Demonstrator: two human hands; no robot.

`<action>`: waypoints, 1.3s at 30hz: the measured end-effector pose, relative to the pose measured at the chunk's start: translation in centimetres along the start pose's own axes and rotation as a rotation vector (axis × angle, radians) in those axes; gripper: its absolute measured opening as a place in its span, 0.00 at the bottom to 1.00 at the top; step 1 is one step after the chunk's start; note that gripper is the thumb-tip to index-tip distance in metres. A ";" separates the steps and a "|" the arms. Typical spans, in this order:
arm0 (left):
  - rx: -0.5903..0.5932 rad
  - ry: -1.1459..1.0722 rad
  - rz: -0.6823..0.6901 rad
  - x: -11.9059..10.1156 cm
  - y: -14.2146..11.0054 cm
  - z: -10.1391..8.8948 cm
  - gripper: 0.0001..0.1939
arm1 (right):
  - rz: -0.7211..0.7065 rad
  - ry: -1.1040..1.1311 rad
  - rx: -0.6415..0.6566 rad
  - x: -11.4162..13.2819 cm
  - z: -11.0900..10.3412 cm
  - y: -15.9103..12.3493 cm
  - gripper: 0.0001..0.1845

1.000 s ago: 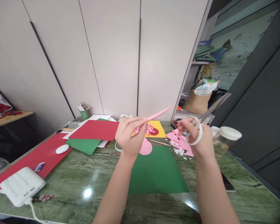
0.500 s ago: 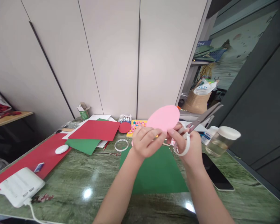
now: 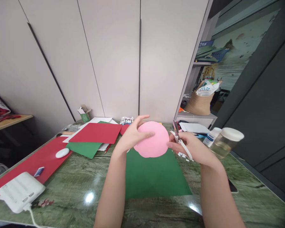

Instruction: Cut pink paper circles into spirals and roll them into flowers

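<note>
A round piece of pink paper [image 3: 154, 147] with a slightly wavy lower edge faces me above a green sheet [image 3: 156, 177]. My left hand [image 3: 133, 134] grips its left side, thumb across the front and index finger stretched out over the top; the other fingers are partly hidden behind. White-handled scissors [image 3: 180, 141] hang on my right hand [image 3: 188, 144], blades pointing up and away from the paper. The thumb and a finger of that hand also pinch the paper's right edge.
Red sheets [image 3: 95, 132] and green paper [image 3: 83, 148] lie at the left, near a white oval object [image 3: 62, 152] and a white power adapter [image 3: 21, 191]. A lidded jar [image 3: 224, 142], a white bottle [image 3: 212, 136] and a phone [image 3: 232, 186] are at the right.
The pink paper has come down and turned from a steep slant to face me. My left hand has spread around its left side. The scissors' blades have swung from rightward to upward.
</note>
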State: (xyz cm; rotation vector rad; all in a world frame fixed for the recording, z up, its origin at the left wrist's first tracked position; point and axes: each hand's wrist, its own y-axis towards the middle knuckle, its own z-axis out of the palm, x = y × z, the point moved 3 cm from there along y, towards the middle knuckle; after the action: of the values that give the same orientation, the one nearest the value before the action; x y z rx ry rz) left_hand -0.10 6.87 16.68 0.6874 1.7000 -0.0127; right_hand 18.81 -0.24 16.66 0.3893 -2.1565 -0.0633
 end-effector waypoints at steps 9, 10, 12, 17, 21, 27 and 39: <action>-0.068 -0.196 0.007 -0.2 -0.1 -0.2 0.26 | -0.008 0.061 -0.117 -0.3 -0.4 0.3 0.16; -0.110 -0.202 0.038 -0.3 -0.1 -0.2 0.25 | -0.018 0.073 -0.126 -0.3 -0.4 0.3 0.16; -0.166 -0.217 0.085 -0.6 -0.1 -0.4 0.23 | -0.042 0.088 -0.136 -0.1 -0.3 0.3 0.16; -0.196 -0.222 0.109 -1.2 -0.4 -0.5 0.23 | -0.080 0.103 -0.208 0.4 -0.3 0.1 0.15; -0.199 -0.210 0.119 -1.3 -0.5 -0.5 0.23 | -0.084 0.142 -0.247 0.5 -0.3 0.1 0.14; -0.246 -0.219 0.146 -1.2 -0.4 -0.5 0.23 | -0.107 0.235 -0.258 0.7 -0.1 0.3 0.14; -0.128 -0.169 0.114 -1.5 -0.9 -0.6 0.31 | -0.110 0.130 -0.340 0.7 -0.2 0.3 0.13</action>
State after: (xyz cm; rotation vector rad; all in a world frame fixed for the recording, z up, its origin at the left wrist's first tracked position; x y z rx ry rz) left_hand -0.95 5.75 17.85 0.6670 1.4846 0.1146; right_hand 18.53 -0.19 17.38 0.3039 -1.9488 -0.4482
